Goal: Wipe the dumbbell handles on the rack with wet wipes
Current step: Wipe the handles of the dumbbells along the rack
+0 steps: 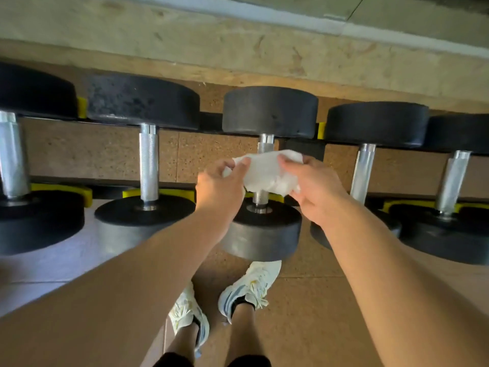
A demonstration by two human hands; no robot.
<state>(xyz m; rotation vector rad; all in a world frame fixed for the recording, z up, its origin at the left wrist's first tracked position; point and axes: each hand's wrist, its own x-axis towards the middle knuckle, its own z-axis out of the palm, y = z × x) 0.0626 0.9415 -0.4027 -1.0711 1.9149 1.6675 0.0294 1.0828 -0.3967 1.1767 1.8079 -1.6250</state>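
Observation:
Several black dumbbells with knurled silver handles lie side by side on a black rack with yellow saddles (172,192). Over the handle (265,144) of the middle dumbbell (268,112) a white wet wipe (267,172) is stretched between both hands. My left hand (221,188) pinches the wipe's left edge with thumb and fingers. My right hand (316,188) pinches its right side. The wipe hides the middle of that handle; only its top and bottom ends show.
Neighbouring handles stand bare at the left (149,165) and right (363,173), with more at both frame edges. Brown speckled rubber floor (312,300) lies below the rack, a pale wall (238,41) behind it. My two white sneakers (251,284) stand under the middle dumbbell.

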